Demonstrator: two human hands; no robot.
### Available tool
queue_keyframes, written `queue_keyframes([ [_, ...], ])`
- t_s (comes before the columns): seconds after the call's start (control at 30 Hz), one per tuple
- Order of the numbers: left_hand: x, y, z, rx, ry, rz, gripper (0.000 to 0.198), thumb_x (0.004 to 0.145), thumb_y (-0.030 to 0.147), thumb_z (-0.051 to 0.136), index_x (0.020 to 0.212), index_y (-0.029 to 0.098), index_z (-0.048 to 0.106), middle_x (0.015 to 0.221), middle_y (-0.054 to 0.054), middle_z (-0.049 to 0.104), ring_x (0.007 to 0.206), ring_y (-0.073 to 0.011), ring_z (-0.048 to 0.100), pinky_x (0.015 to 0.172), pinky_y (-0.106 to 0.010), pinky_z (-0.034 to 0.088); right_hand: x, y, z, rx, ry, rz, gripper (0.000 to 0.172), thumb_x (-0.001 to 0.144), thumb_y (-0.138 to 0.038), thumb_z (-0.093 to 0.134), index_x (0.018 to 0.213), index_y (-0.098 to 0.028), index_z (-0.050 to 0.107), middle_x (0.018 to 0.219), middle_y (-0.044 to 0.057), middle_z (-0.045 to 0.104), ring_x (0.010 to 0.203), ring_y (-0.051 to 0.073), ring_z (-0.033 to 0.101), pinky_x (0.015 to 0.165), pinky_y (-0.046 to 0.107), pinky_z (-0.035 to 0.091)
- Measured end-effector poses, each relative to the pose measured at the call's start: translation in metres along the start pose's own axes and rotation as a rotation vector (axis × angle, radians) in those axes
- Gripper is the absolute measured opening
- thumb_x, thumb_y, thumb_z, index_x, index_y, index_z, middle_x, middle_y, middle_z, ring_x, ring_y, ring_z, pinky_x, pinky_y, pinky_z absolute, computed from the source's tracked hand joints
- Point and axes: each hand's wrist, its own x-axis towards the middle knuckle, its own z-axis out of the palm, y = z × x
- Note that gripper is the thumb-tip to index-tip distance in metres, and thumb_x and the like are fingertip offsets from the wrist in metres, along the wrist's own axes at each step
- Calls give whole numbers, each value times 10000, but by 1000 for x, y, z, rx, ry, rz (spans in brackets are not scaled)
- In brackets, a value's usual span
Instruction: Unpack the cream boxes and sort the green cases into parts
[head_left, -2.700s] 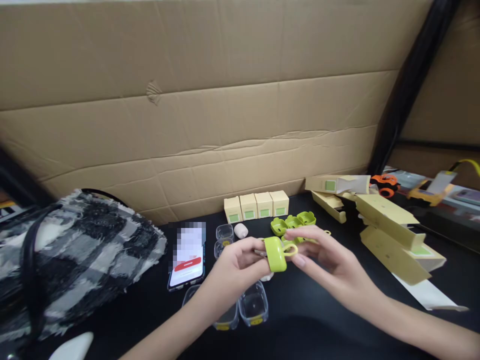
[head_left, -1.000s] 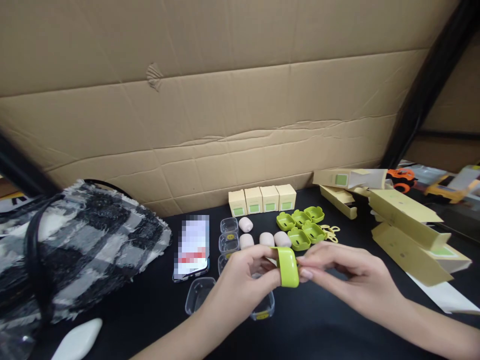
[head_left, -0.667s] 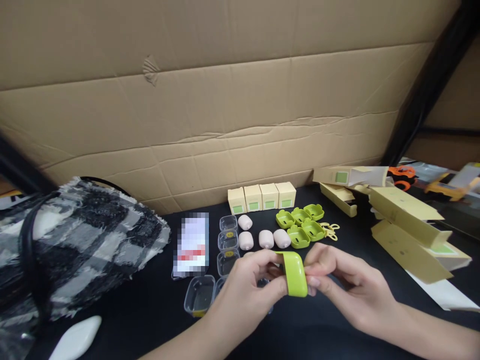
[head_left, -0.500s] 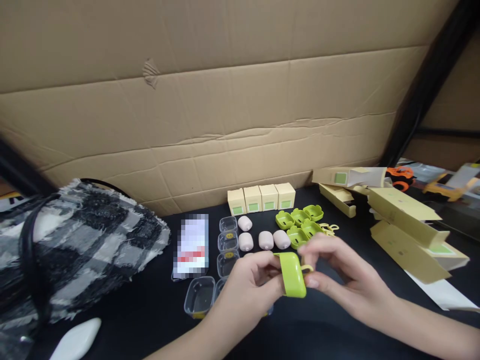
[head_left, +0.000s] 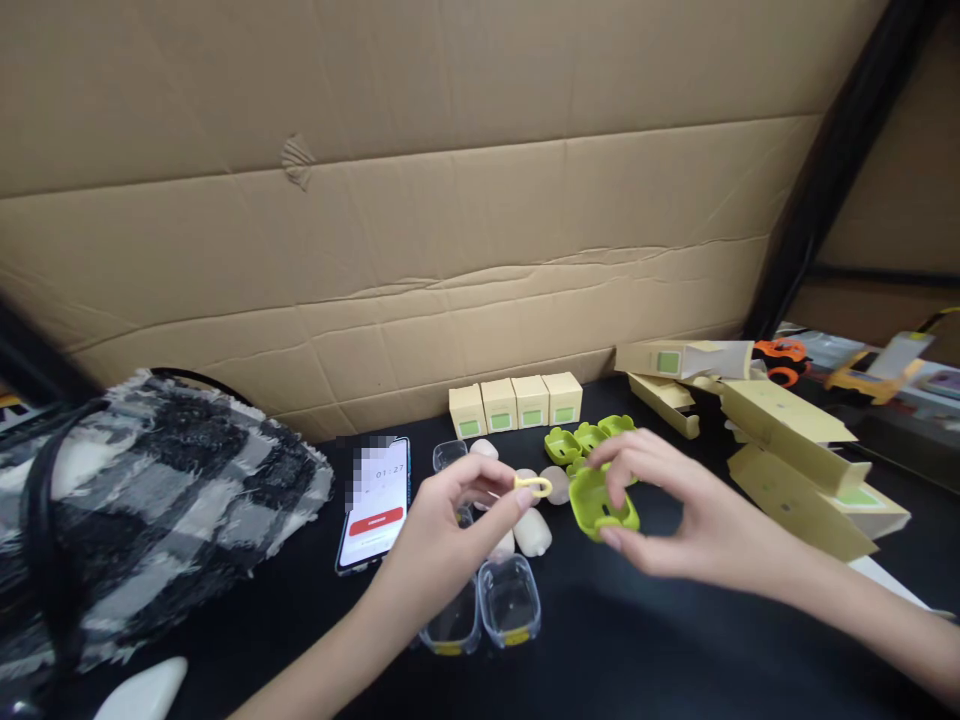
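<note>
My right hand (head_left: 675, 510) grips a lime green silicone case (head_left: 602, 505) with its hollow side facing me, just above the black table (head_left: 675, 650). My left hand (head_left: 450, 525) pinches a small yellow clip ring (head_left: 533, 487) between thumb and forefinger, a short gap left of the case. Behind the hands lie several more green cases (head_left: 589, 440) and pale pink earbud cases (head_left: 531, 532). Clear plastic shells (head_left: 508, 603) sit below my left hand.
A row of small cream boxes (head_left: 514, 402) stands against the cardboard wall. A phone (head_left: 376, 503) lies left of my hands, and a black-and-white fuzzy bag (head_left: 142, 510) fills the left. Opened cream cartons (head_left: 795, 455) are piled on the right.
The yellow clip ring has come away from the green case: my left hand now holds the ring alone and my right hand has taken the case and turned its hollow towards me.
</note>
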Motion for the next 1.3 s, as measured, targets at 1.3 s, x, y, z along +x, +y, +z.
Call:
queue_keyframes([
  [1.3,-13,0,6,406,-173,121,191,887,287,495,815,214,656,746,11,624,708,-144,572,629,-258,415,19,96,-23,-491,-118,503,138,913,-274,568,944,-157,634,991,58,650,845,177,635,755,356,531],
])
